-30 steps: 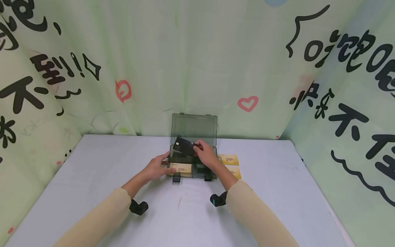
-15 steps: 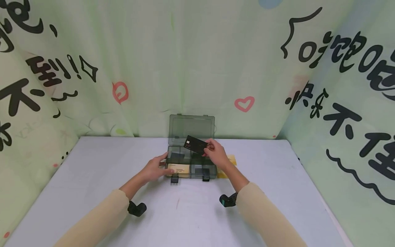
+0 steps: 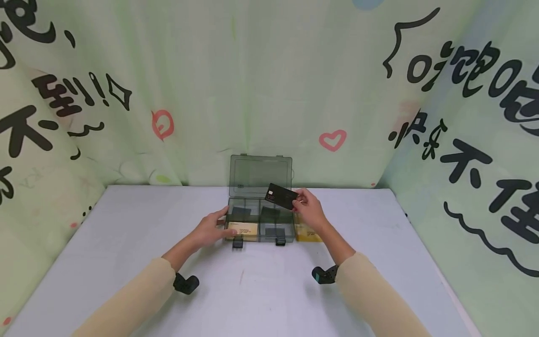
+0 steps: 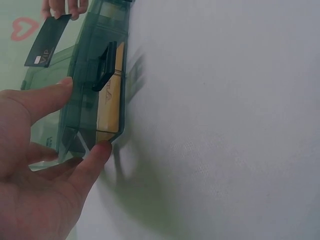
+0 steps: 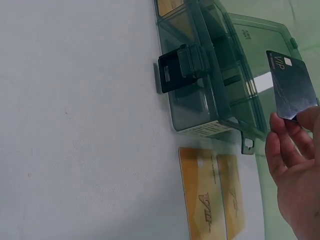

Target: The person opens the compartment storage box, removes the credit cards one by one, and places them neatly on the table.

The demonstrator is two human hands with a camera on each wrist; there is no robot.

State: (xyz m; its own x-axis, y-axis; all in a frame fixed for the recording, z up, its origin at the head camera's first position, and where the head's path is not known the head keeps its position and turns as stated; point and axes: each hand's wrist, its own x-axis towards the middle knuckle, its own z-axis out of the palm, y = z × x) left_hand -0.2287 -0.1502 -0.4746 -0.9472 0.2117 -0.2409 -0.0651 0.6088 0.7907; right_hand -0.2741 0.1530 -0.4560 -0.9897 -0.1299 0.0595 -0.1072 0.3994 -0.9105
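I'm pinching this black rectangular VIP card (image 3: 280,196) mid-frame, right hand (image 3: 312,211) on one end, probably keeping its print visible; left hand (image 3: 208,230) is gripping the translucent grey-green plastic box (image 3: 259,219), presumably steadying it.

Right hand (image 3: 310,209) has carried black VIP card (image 3: 280,195) rightward, from over rear-left compartment (image 3: 254,205) of tinted box (image 3: 261,171) to its right side, hand now past the box, hiding more of yellow cards (image 3: 308,235) in head view.
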